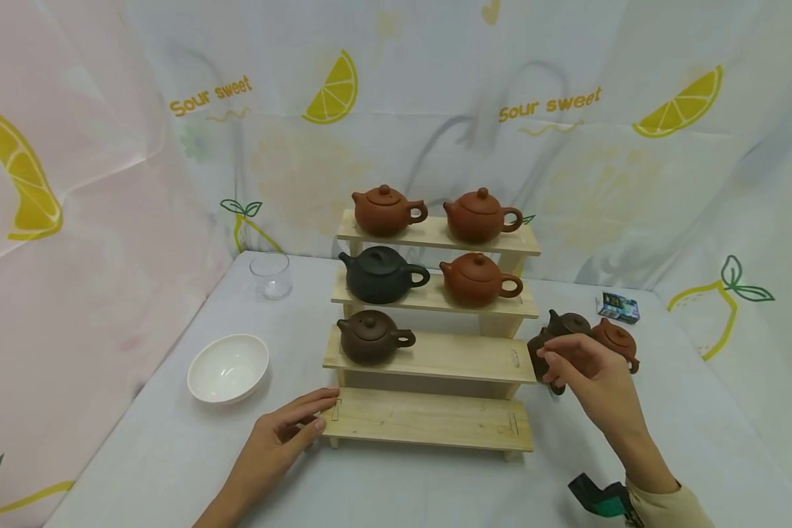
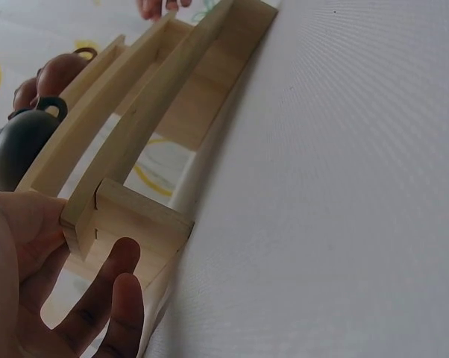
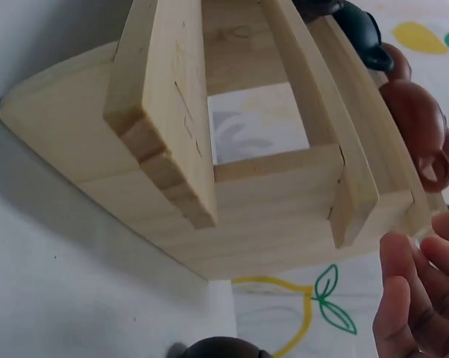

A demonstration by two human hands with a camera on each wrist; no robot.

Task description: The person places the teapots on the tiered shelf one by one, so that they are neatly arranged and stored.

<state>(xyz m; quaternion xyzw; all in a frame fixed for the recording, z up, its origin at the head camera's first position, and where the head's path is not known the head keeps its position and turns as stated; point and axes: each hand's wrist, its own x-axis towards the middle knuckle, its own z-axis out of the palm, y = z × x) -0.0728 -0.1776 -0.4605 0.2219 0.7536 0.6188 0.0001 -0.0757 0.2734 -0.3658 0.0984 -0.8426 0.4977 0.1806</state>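
My left hand (image 1: 273,440) touches the left end of the lowest board of a wooden stepped shelf (image 1: 429,422), its fingers relaxed. In the left wrist view two fingers (image 2: 124,298) hang free by the shelf's support. My right hand (image 1: 600,374) hovers over several teapots right of the shelf, thumb and index close together with nothing visible between them. Those include a dark brown teapot (image 1: 570,323) and a reddish teapot (image 1: 615,340), partly hidden by the hand. On the third step from the top stands a dark brown teapot (image 1: 369,339).
Reddish teapots (image 1: 480,218) stand on the top step; a black teapot (image 1: 379,277) and a reddish one share the second. At left are a white bowl (image 1: 227,369) and a clear glass (image 1: 272,277). Behind the right teapots lies a small box (image 1: 618,307). A printed curtain surrounds the table.
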